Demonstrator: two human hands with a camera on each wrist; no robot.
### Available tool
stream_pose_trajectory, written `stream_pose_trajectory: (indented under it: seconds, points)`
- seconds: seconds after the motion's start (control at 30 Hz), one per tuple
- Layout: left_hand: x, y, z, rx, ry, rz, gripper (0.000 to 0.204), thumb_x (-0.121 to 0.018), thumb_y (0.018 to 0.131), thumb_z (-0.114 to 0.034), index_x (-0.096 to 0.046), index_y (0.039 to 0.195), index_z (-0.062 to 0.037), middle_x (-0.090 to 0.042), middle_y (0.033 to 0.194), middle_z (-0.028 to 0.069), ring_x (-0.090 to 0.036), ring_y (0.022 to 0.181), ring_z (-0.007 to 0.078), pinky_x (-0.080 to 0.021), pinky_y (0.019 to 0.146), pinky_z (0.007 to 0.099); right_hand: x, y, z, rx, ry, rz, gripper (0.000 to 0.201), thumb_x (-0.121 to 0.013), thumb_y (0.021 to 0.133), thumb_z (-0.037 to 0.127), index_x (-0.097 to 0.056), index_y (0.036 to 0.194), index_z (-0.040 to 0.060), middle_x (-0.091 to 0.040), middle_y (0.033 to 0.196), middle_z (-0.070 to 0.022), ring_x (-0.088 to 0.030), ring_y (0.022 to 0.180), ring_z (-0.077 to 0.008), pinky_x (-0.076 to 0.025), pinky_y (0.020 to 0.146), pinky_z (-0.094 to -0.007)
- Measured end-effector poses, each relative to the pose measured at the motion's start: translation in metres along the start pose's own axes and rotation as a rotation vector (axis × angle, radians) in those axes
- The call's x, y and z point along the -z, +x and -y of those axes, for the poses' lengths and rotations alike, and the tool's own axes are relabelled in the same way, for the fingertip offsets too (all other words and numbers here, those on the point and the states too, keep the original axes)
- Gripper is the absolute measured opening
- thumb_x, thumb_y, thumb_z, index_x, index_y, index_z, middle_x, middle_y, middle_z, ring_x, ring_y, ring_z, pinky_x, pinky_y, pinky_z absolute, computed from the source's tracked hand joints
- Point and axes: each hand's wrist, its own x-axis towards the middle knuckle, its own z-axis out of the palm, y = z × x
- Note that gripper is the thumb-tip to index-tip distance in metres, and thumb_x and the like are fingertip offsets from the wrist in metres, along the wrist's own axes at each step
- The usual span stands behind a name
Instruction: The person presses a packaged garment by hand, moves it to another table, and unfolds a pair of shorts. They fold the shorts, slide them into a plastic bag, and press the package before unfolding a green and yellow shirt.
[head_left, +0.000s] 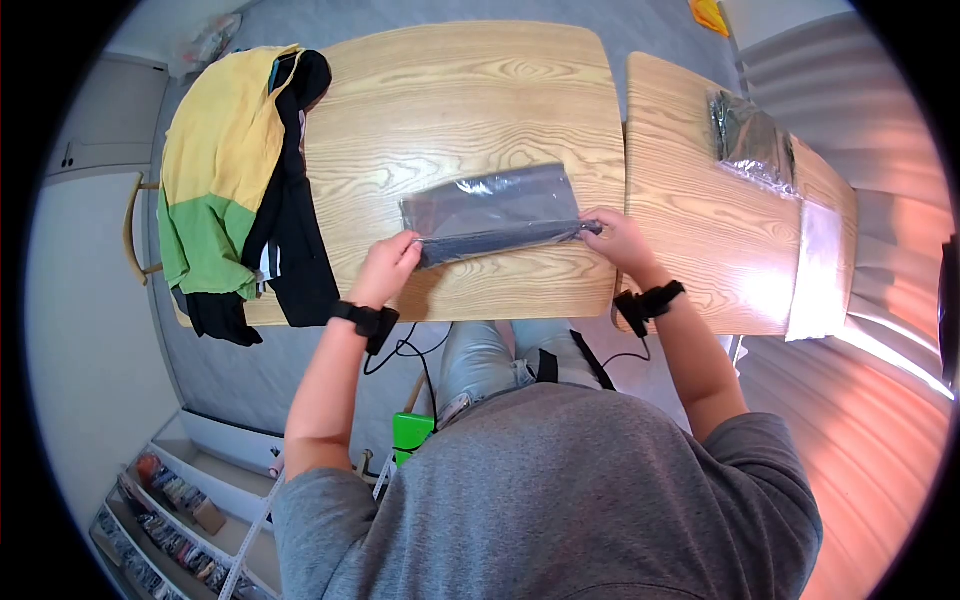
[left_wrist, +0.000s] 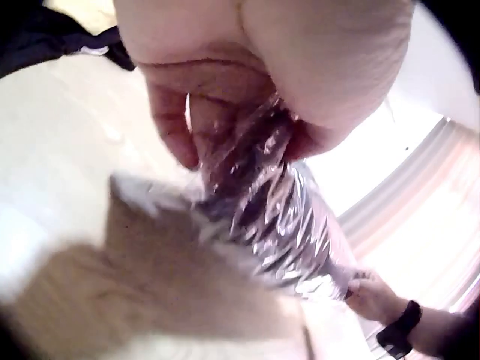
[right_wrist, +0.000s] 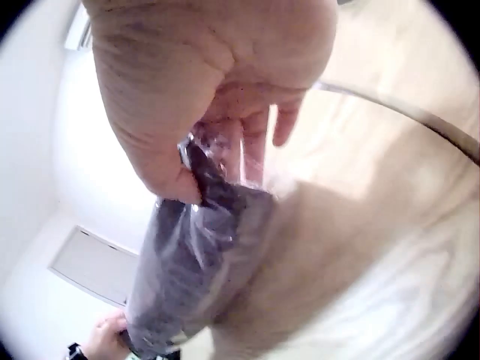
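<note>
A dark folded garment in a clear plastic bag (head_left: 490,205) lies across the wooden table (head_left: 450,110), its near edge lifted into a thick dark fold. At that fold's left end, my left hand (head_left: 390,268) pinches the plastic between thumb and fingers. My right hand (head_left: 622,243) grips the other end, with a dark tip poking out beside the fingers. Crinkled, shiny film (left_wrist: 270,217) bunches under the left fingers in the left wrist view. From the right wrist, the bagged garment (right_wrist: 199,247) hangs below the right thumb, and the left hand (right_wrist: 105,339) holds its far end.
Yellow-and-green clothing (head_left: 225,130) and black clothing (head_left: 300,230) lie at the table's left end. On a second table (head_left: 670,170) to the right are another bagged dark garment (head_left: 755,145) and a flat clear bag (head_left: 818,265). Shelves (head_left: 215,460) stand behind at lower left.
</note>
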Motion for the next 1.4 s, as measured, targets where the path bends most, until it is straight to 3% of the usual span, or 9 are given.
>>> stream_pose_trajectory:
  seconds: [0.2,0.4,0.6,0.8,1.07,1.13,1.2,1.27,1.4]
  points:
    - [0.072,0.000,-0.062,0.119,-0.267,0.398,0.022,-0.048,0.089,-0.017,-0.060,0.088,0.0014,-0.055,0.073,-0.0022,-0.048,0.069,0.0075,-0.040,0.065,0.0224,0.062,0.022,0.065,-0.311,0.298,0.384,0.021,-0.065,0.079,0.010,-0.063,0.097,-0.0011,-0.063,0.080,-0.0016,-0.056,0.075,-0.0082,-0.046,0.070,-0.0236]
    - [0.037,0.074,0.042,0.414,-0.439,0.407,0.023,-0.056,0.087,-0.027,-0.062,0.095,-0.0068,-0.054,0.080,-0.0046,-0.049,0.075,0.0063,-0.040,0.065,0.0213,0.013,0.068,-0.007,-0.527,0.364,0.266,0.037,-0.065,0.084,0.023,-0.056,0.111,-0.0010,-0.062,0.093,-0.0050,-0.057,0.083,-0.0103,-0.047,0.074,-0.0245]
    - [-0.014,0.071,0.068,0.435,-0.817,-0.329,0.029,-0.059,0.089,-0.031,-0.053,0.108,-0.0103,-0.054,0.089,-0.0031,-0.051,0.076,0.0059,-0.043,0.068,0.0232,-0.040,0.058,-0.063,-0.634,0.630,-0.137,0.042,-0.066,0.084,0.028,-0.053,0.113,0.0006,-0.060,0.103,-0.0082,-0.058,0.093,-0.0159,-0.048,0.082,-0.0283]
    - [-0.025,0.037,0.077,0.570,-0.731,-0.329,0.020,-0.062,0.087,-0.023,-0.061,0.093,-0.0036,-0.059,0.076,-0.0003,-0.051,0.063,0.0078,-0.044,0.062,0.0217,-0.045,0.045,-0.060,-0.642,0.668,-0.189,0.035,-0.066,0.083,0.022,-0.057,0.106,-0.0020,-0.061,0.099,-0.0070,-0.058,0.088,-0.0135,-0.046,0.078,-0.0257]
    - [-0.038,0.050,0.075,0.459,-0.546,-0.353,0.017,-0.057,0.090,-0.021,-0.058,0.084,-0.0043,-0.056,0.073,0.0026,-0.051,0.064,0.0129,-0.041,0.059,0.0268,-0.047,0.061,-0.048,-0.564,0.378,-0.405,0.029,-0.063,0.084,0.015,-0.057,0.105,-0.0030,-0.064,0.094,-0.0102,-0.059,0.085,-0.0166,-0.046,0.074,-0.0281]
    - [-0.048,0.050,0.055,0.082,0.214,-0.797,0.016,-0.055,0.087,-0.013,-0.058,0.094,0.0013,-0.060,0.087,0.0149,-0.057,0.081,0.0283,-0.045,0.074,0.0387,-0.049,0.060,-0.022,-0.503,0.152,-0.552,0.029,-0.063,0.083,0.015,-0.057,0.105,-0.0034,-0.064,0.095,-0.0130,-0.061,0.086,-0.0202,-0.047,0.075,-0.0306]
    - [-0.052,0.040,0.008,-0.107,0.369,-0.606,0.028,-0.055,0.084,-0.015,-0.054,0.106,0.0022,-0.054,0.113,0.0235,-0.050,0.104,0.0388,-0.039,0.091,0.0452,-0.057,0.048,0.000,-0.029,-0.500,-0.525,0.034,-0.063,0.082,0.018,-0.056,0.108,-0.0026,-0.062,0.103,-0.0160,-0.059,0.096,-0.0284,-0.046,0.082,-0.0365]
    - [-0.062,0.035,-0.016,-0.265,0.463,-0.355,0.042,-0.057,0.083,-0.021,-0.050,0.121,-0.0034,-0.043,0.133,0.0182,-0.040,0.123,0.0342,-0.033,0.101,0.0442,-0.071,0.038,0.018,0.172,-0.513,-0.243,0.044,-0.063,0.082,0.026,-0.053,0.120,0.0058,-0.055,0.121,-0.0145,-0.050,0.114,-0.0305,-0.038,0.095,-0.0431]
    - [-0.087,0.049,-0.018,-0.338,0.744,-0.190,0.063,-0.053,0.085,-0.043,-0.036,0.138,-0.0127,-0.026,0.148,0.0086,-0.023,0.136,0.0246,-0.022,0.106,0.0512,-0.107,0.029,0.024,0.249,-0.728,-0.052,0.050,-0.057,0.085,0.037,-0.048,0.130,0.0178,-0.041,0.139,-0.0097,-0.035,0.129,-0.0264,-0.026,0.104,-0.0492]
